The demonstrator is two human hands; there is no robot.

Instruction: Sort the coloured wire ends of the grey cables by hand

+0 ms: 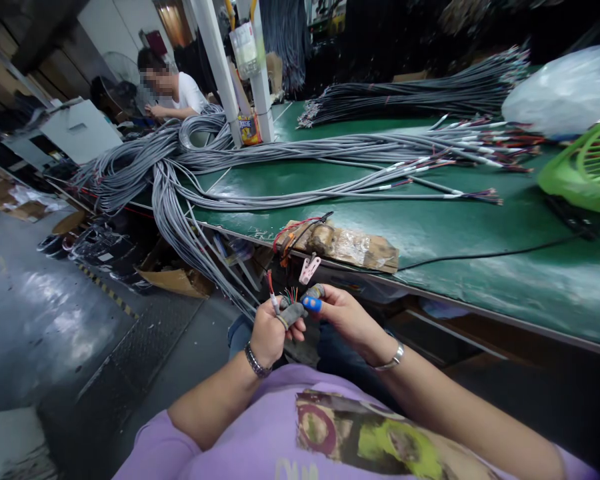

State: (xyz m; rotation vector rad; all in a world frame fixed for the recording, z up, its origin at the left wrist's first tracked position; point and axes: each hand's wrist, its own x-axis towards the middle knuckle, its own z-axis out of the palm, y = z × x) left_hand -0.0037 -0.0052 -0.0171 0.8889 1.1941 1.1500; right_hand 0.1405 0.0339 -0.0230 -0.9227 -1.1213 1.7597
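Note:
My left hand (275, 324) is closed around the end of a grey cable, its wrapped finger bent across the front. Thin coloured wires (292, 293) fan upward from that grip, and a white-sleeved piece with red tips (273, 293) stands up beside the thumb. Close by on the right, my right hand (329, 308) has thumb and forefinger pinched together at the wires; a blue cover sits on the thumb and a grey one on the forefinger. What lies between those two fingertips is too small to make out. A pink clip (309, 270) hangs just above the hands at the table edge.
Grey cable bundles (280, 198) stretch over the green table (470, 247) and droop off its left edge. A taped wooden board (375, 252) sits at the front edge. Dark cables (405, 100), a plastic bag (567, 90) and a green fan (587, 170) lie beyond. A person (187, 92) sits far left.

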